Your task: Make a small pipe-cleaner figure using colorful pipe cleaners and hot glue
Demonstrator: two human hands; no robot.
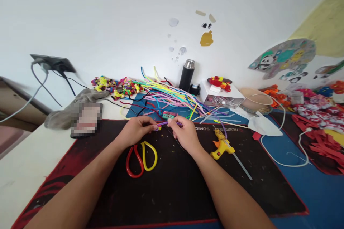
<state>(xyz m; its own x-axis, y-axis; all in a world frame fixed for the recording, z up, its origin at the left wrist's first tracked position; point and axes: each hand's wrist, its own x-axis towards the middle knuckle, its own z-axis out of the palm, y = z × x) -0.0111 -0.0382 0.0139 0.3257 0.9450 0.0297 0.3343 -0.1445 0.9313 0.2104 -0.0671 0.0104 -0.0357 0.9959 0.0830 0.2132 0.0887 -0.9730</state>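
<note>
A purple pipe cleaner stretches between my two hands above the black desk mat. My left hand pinches its left end, where a small yellow bit shows by the fingertips. Thumb and fingers of my right hand are closed on the other end. Just below my left hand lie scissors with one red and one yellow handle; their blades are hidden under the hand. To the right of my right hand a yellow glue gun rests on the mat, a clear glue stick poking from its back.
Behind my hands lies a heap of coloured pipe cleaners. A black thermos and a white box stand by the wall. At left is a phone with a blurred screen. A white cable loops at right.
</note>
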